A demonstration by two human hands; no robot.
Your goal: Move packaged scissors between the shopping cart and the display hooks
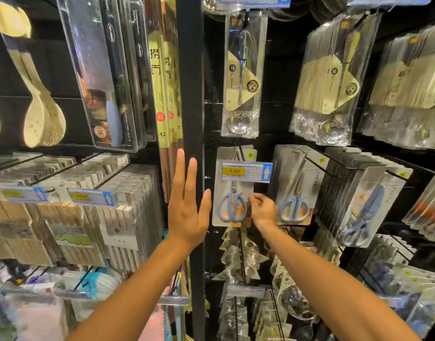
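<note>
A packaged pair of blue-handled scissors [232,207] hangs on a display hook [240,151] behind a 5.00 price tag [243,171]. My right hand [262,209] pinches the right edge of that package with curled fingers. My left hand [188,203] is raised flat, fingers straight, just left of the package in front of the black upright post, holding nothing. A second hook to the right carries a row of the same scissors packages [295,193]. No shopping cart is in view.
A black shelf post [193,94] divides the display. Packaged ladles [241,77] hang above, darker scissors packs [366,207] at the right, chopstick packs [164,94] and boxed items at the left, more bagged goods below.
</note>
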